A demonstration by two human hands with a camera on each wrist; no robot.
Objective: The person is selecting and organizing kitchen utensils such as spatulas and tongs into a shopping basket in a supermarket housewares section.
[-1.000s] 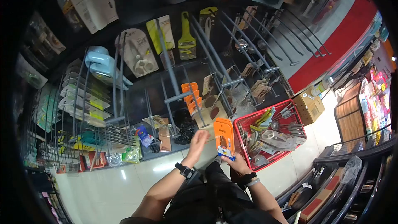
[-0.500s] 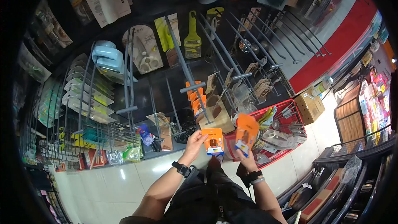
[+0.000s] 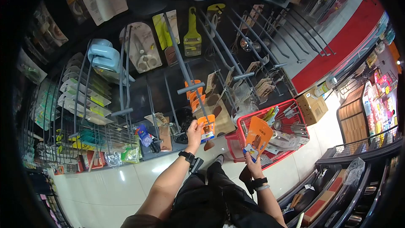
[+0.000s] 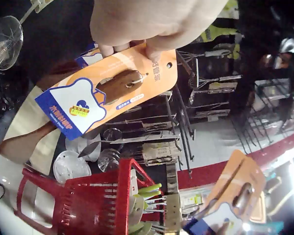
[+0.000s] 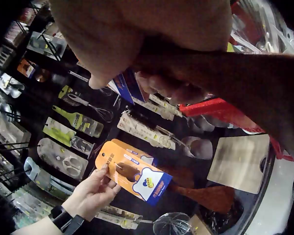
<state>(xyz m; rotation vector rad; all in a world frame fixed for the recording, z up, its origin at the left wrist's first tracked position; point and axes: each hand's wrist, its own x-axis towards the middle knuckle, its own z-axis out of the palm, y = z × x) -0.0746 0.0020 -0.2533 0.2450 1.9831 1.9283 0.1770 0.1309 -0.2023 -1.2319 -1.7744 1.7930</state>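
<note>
My left hand [image 3: 194, 137] pinches the upper edge of an orange card [image 3: 206, 127] at the end of a rack hook; in the left wrist view, the card [image 4: 112, 88] has a wooden handle showing through it, and a brown wooden blade [image 4: 24, 143] extends below. The right wrist view shows the left hand [image 5: 91, 194] on the same card [image 5: 133, 172]. My right hand [image 3: 253, 166] grips the blue lower end of another orange card [image 3: 258, 137], held tilted over the red basket [image 3: 275, 165]. More orange cards [image 3: 196, 97] hang behind the left hand.
Long metal hooks [image 3: 190, 88] jut out from the dark rack. Red basket holds packaged utensils. A cardboard box [image 3: 312, 107] stands beyond it, and a shelf [image 3: 358, 156] with pans runs along the right. A light wooden board [image 5: 239, 163] lies on the bottom shelf.
The orange cards, together in the right hand at first, are now apart. My left hand has taken one and moved it up to the hook; the right hand has moved right with the other.
</note>
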